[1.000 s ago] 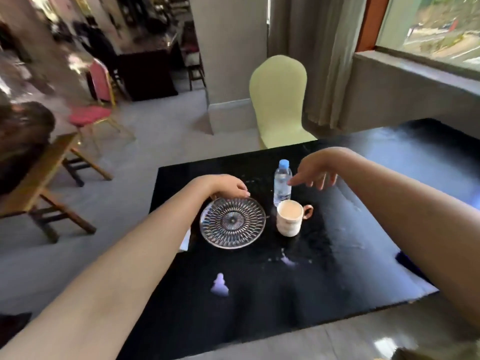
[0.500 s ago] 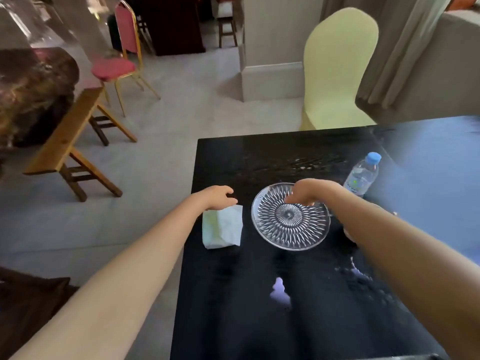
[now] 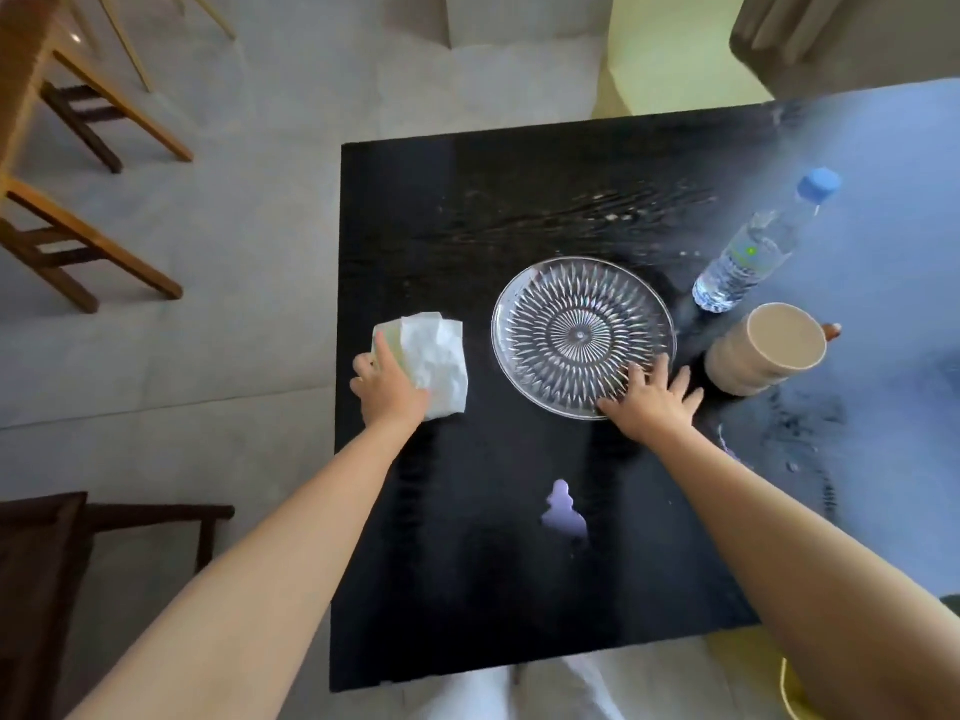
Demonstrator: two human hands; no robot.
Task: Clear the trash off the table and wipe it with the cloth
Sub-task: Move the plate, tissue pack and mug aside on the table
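A black glossy table fills the middle of the view. Near its left edge lies a crumpled white cloth, and my left hand grips its near left corner. An empty clear glass plate with a ribbed star pattern sits in the middle. My right hand rests with spread fingers on the plate's near right rim. To the right stand a beige mug and a small water bottle with a blue cap. A pale wet patch shows on the near tabletop.
Wet streaks and specks mark the far part of the table and the area right of the mug. A pale yellow chair stands behind the table. A wooden bench is on the floor at left, a dark chair at lower left.
The view has tilted down over the table. My left hand has closed on the cloth and bunched it up. My right hand moved from the plate's far side to its near right rim.
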